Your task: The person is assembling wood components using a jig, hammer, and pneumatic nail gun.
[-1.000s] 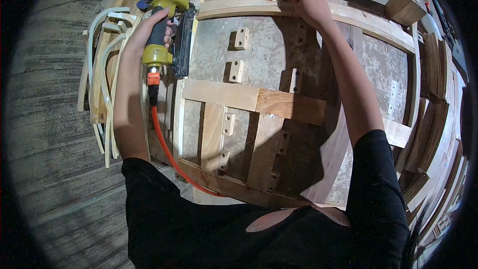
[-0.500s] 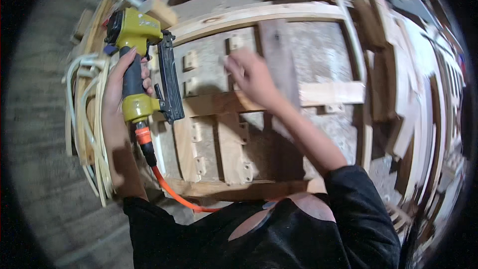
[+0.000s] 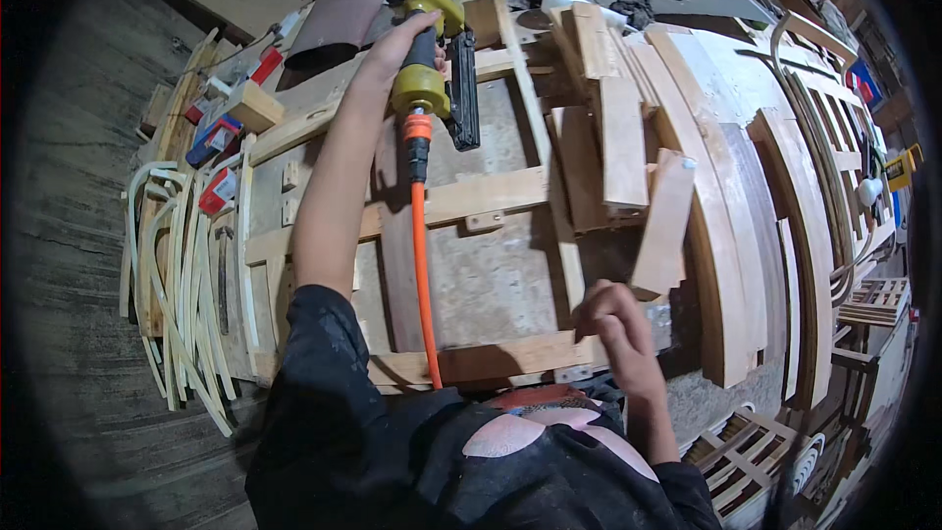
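The person wears a black short-sleeved cotton shirt (image 3: 392,451) with a pale pink printed patch across the chest — its fabric looks dusty and creased. Both forearms are bare below the sleeves, and the left hand (image 3: 397,39) and right hand (image 3: 613,319) are ungloved — no watch or rings visible.

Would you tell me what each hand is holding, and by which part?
The left hand grips the yellow nail gun by its handle; the right hand holds nothing.

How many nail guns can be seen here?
1. The yellow nail gun is gripped by the left hand over the far edge of the wooden frame, orange hose trailing. Others may be hidden among the clutter.
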Tool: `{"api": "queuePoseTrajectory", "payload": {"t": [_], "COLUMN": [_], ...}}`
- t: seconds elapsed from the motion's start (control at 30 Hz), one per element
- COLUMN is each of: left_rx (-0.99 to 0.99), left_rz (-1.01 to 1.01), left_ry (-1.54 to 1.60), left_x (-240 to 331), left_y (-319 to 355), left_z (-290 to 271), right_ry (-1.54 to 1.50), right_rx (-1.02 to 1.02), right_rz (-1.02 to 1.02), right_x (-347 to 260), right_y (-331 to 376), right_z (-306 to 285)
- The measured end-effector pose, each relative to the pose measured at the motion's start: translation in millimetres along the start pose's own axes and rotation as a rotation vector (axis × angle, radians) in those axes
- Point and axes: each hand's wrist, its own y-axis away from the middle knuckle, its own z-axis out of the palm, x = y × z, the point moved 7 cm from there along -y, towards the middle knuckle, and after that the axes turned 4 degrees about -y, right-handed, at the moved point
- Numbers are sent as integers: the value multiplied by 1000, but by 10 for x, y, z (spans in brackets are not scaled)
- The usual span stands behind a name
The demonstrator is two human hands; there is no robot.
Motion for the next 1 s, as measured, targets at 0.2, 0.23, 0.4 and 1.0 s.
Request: {"api": "queuePoseTrajectory", "payload": {"t": [0.2,0.23,0.4,1.0], "left_rx": [91,104,205,174], "left_rz": [-105,-94,-125,-85], "left_ry": [-73,-90,-148,-185], "left_x": [-263,-284,-324,-285], "left_y": [-638,-701,-819,-910], "left_z": [599,624,563,704], "right_ry": [-360,-422,-504,-633], "right_rx": [195,179,136,23], "right_rz": [-18,-16,9,78], "right_x": [-82,-82,-51,215], "right_y": [295,321,284,135], "right_z": [-1228,-1306,-1472,-1388]}}
